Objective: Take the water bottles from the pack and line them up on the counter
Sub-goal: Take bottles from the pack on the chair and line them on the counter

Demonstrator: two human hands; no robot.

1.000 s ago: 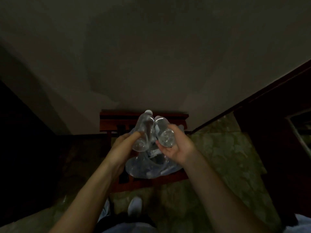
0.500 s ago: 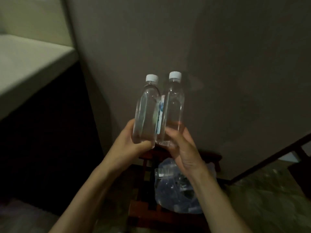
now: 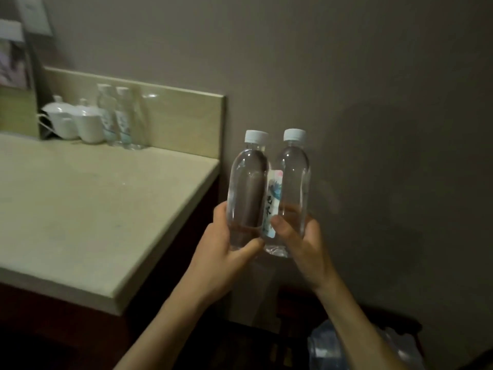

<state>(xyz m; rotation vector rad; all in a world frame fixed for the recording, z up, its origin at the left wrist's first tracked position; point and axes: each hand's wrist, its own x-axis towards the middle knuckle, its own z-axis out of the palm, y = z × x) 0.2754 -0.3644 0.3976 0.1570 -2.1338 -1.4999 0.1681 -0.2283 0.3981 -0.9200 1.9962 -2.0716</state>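
Left hand (image 3: 221, 252) wraps the base of one bottle (image 3: 248, 193); right hand (image 3: 298, 239) grips the other bottle (image 3: 293, 188). Both upright, caps up, sides touching, in the air just right of the counter (image 3: 88, 209) edge. Two standing bottles (image 3: 114, 118) wait at the backsplash; open surface lies left, nearer the left hand. Pack (image 3: 328, 348) below.

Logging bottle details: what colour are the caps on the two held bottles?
White caps, on both bottles; the head view, the only one, shows them clearly.
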